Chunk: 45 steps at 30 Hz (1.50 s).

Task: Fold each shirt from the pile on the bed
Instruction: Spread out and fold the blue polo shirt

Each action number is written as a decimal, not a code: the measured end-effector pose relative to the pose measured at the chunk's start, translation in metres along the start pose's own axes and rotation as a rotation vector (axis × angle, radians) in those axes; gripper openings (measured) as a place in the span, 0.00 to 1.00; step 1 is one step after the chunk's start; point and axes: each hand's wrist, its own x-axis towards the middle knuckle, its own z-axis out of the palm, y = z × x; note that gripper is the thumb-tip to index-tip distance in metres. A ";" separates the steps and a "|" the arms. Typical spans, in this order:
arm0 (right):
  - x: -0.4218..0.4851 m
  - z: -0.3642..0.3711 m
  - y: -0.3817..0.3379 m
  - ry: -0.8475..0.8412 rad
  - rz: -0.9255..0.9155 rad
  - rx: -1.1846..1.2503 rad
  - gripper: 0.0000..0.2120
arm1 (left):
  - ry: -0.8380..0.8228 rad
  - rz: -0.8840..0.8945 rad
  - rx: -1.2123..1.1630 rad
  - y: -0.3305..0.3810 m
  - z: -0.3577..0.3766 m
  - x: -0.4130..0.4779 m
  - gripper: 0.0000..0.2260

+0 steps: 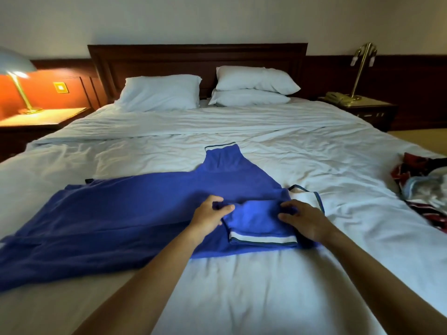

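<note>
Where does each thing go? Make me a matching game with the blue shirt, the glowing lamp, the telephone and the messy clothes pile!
Things:
1. blue shirt
2. lit lamp
3. telephone
4. clothes pile

Places:
A. on the right nightstand
B. at the right edge of the bed
C. on the left nightstand
D. spread across the middle of the bed

Pairs: 1-D, 2-C, 3-A, 4-B

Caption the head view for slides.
Left hand and right hand grip the folded sleeve of a blue shirt on the bed; clothes pile beside.
</note>
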 end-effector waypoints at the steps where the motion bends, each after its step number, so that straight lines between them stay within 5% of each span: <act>1: 0.003 0.004 -0.004 0.047 0.014 0.017 0.17 | 0.020 -0.028 -0.086 0.002 0.003 0.002 0.18; 5: 0.019 0.016 -0.019 0.143 0.008 0.108 0.10 | 0.068 -0.118 -0.320 0.003 0.012 0.014 0.15; 11: 0.019 0.008 0.001 0.098 0.035 0.195 0.12 | -0.050 -0.222 -0.465 -0.005 -0.002 0.007 0.14; 17: 0.008 0.006 0.014 0.026 0.010 0.235 0.14 | -0.136 -0.135 -0.199 -0.009 -0.004 -0.003 0.28; 20: 0.005 0.003 0.001 -0.090 0.019 0.389 0.25 | -0.187 -0.109 -0.142 -0.003 -0.002 -0.004 0.36; 25: 0.009 0.004 -0.001 -0.163 0.070 0.445 0.33 | -0.194 -0.132 -0.183 -0.006 -0.003 -0.002 0.36; 29: 0.007 0.003 0.002 -0.090 -0.017 -0.047 0.31 | -0.226 0.077 0.167 -0.009 -0.006 -0.002 0.23; 34: -0.002 0.000 -0.018 0.029 -0.141 -0.558 0.28 | -0.224 0.255 0.431 -0.017 -0.044 -0.009 0.26; 36: -0.007 0.006 -0.029 -0.005 -0.252 -0.490 0.27 | -0.242 0.251 0.449 -0.027 -0.082 -0.017 0.21; 40: -0.026 0.030 -0.062 -0.415 -0.337 -0.275 0.25 | -0.351 0.187 0.460 -0.043 -0.177 -0.050 0.10; 45: -0.018 0.048 -0.072 -0.574 -0.328 -0.400 0.37 | -0.549 -0.064 0.963 -0.071 -0.286 -0.091 0.23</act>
